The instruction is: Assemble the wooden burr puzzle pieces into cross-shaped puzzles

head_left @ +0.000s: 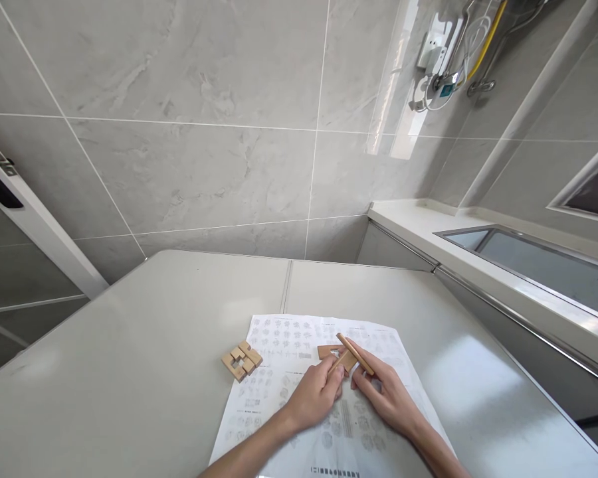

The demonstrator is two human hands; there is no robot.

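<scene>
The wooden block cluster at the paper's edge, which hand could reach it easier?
Probably the left hand. It is nearer the wooden block cluster, with only paper between them. The right hand sits on the far side, and its grip is shut on a wooden stick.

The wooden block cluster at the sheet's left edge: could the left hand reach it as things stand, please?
Probably yes. The wooden block cluster lies in the open at the edge of the printed sheet, and nothing stands between it and the left hand. That hand, though, grips wooden pieces.
</scene>
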